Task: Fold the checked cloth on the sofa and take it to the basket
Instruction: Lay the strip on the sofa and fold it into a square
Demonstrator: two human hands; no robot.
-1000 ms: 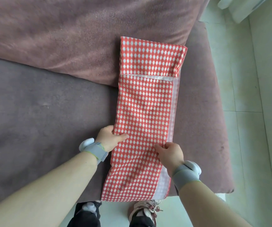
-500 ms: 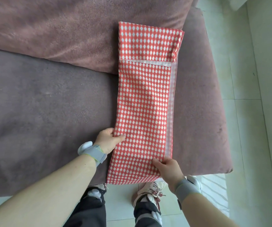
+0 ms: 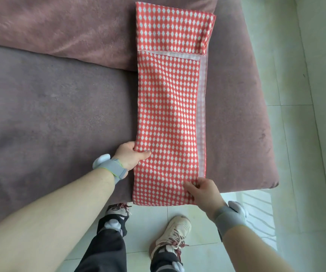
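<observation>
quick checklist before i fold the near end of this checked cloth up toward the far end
1. Left hand gripping the left edge of the checked cloth: ok.
2. Right hand pinching the near right corner: ok.
3. Cloth flat as a long strip on the sofa: ok, slight ripples mid-length.
4. Layers aligned: not ok, a pale strip of under layer shows along the right edge.
5. Far end already folded over, resting against the back cushion: ok.
6. Basket location: cannot tell, not in view.

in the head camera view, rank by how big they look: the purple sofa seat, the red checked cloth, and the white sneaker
1. Purple sofa seat
2. Red checked cloth
3. White sneaker, though it sits at a different depth.
</observation>
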